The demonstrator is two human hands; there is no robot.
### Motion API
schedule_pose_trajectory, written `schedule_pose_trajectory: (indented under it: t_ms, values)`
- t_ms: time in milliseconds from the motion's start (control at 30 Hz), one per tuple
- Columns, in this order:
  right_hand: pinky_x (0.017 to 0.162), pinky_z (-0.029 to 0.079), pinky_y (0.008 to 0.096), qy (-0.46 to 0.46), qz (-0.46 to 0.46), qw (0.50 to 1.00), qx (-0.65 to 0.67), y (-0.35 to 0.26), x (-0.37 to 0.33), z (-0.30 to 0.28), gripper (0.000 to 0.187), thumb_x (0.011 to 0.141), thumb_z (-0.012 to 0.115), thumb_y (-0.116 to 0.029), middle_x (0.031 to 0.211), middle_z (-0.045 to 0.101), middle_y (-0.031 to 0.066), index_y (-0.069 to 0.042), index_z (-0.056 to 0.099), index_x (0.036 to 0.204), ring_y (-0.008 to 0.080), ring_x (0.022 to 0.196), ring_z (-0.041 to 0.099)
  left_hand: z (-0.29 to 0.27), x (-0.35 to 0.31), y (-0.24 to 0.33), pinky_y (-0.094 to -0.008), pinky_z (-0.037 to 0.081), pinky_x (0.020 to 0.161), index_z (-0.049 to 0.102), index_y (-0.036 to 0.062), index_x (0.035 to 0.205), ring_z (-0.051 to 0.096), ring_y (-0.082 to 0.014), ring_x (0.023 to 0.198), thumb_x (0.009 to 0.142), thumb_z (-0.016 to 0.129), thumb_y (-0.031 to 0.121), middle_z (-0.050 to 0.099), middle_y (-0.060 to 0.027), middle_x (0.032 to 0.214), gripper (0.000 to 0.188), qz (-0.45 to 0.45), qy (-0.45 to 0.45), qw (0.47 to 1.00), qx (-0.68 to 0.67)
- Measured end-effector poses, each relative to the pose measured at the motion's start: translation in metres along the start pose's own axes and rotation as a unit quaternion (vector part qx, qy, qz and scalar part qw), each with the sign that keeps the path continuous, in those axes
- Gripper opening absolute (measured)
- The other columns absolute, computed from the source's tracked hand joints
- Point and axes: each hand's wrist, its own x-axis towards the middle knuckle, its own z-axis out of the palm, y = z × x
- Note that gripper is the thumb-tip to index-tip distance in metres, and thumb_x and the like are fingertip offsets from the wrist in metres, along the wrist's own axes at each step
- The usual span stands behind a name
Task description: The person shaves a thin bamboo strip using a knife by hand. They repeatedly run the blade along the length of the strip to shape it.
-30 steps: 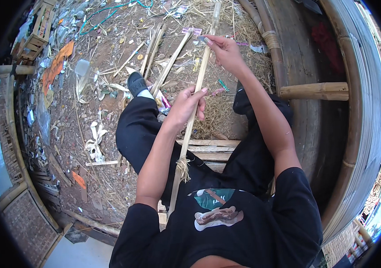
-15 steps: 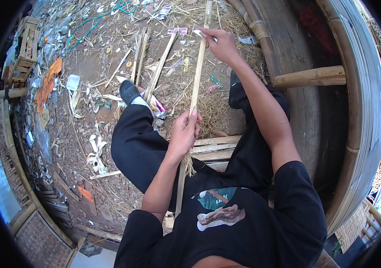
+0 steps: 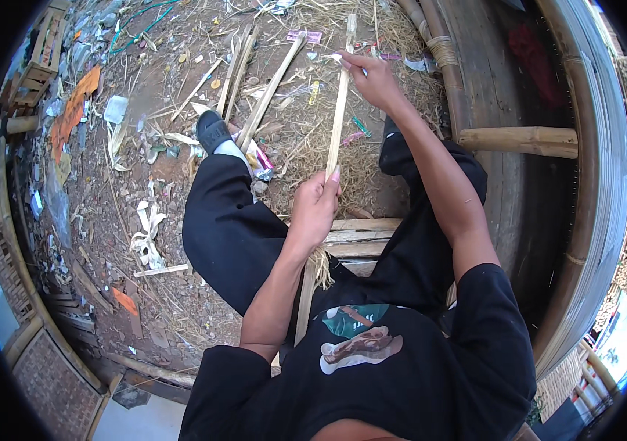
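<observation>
A long, pale bamboo strip (image 3: 339, 117) stretches away from my lap, its far end over the littered ground. My left hand (image 3: 317, 206) is closed around its middle, thumb along the top. Just below that hand hangs a frayed tuft of straw-coloured fibres (image 3: 322, 269), and the strip's near part passes down beside my shirt. Close to the far end, my right hand (image 3: 376, 81) pinches a small whitish piece (image 3: 337, 57) against or right beside the strip. It is too small to make out what this piece is.
Several split bamboo lengths (image 3: 273, 92) lie on the ground beyond my sandalled foot (image 3: 213, 131). Wooden slats (image 3: 365, 234) sit between my legs. To the right are a bamboo pole (image 3: 519, 140) and frame. A wooden crate (image 3: 38, 70) stands far left, near an orange scrap (image 3: 76, 110).
The strip's far end has come nearer to me and now shows fully within the view. Both hands keep their closed holds, appearing slightly farther right; the whole view has shifted a little.
</observation>
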Motion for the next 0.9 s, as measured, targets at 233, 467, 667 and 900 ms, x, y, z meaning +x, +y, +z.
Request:
schedule_pose_trajectory:
  t_ms: [233,467,667,900]
  values:
    - [0.091,0.046,0.031,-0.082,0.035,0.996,0.029,-0.004,-0.007,0.001,0.03,0.095,0.053,-0.02,0.114,0.066,0.0127,-0.013,0.061,0.123,0.0203,0.106,0.063,0.0,0.0,-0.005,-0.0232,0.023,0.04,0.049,0.0061,0.073,0.031,-0.0032,0.044,0.1,0.046,0.028,0.035,0.0065,0.052,0.035,0.025,0.023,0.998,0.044]
    - [0.09,0.046,0.0291,-0.09,0.016,0.994,0.059,-0.002,-0.017,0.01,0.03,0.094,0.054,-0.02,0.114,0.066,0.0122,-0.012,0.06,0.123,0.0166,0.104,0.062,-0.002,0.009,-0.011,-0.0219,0.018,0.033,0.046,0.0068,0.079,0.025,-0.0031,0.036,0.101,0.044,0.03,0.03,0.0074,0.049,0.032,0.021,0.019,0.999,0.019]
    - [0.082,0.047,0.0301,-0.133,0.004,0.986,0.1,-0.009,-0.03,0.01,0.031,0.094,0.055,-0.019,0.111,0.068,0.0118,-0.012,0.061,0.123,0.015,0.092,0.062,-0.008,0.017,-0.01,-0.024,0.023,0.04,0.051,0.0057,0.075,0.032,-0.0037,0.043,0.1,0.046,0.029,0.038,0.0059,0.051,0.035,0.023,0.054,0.995,0.075]
    - [0.058,0.043,0.028,-0.117,0.036,0.982,0.142,-0.025,-0.033,-0.004,0.031,0.094,0.054,-0.026,0.066,0.056,0.0016,-0.017,0.062,0.123,0.0093,0.06,0.045,-0.005,0.027,-0.006,-0.0256,0.025,0.042,0.053,0.0056,0.074,0.034,-0.0046,0.044,0.1,0.046,0.031,0.039,0.005,0.051,0.037,0.044,0.065,0.992,0.102]
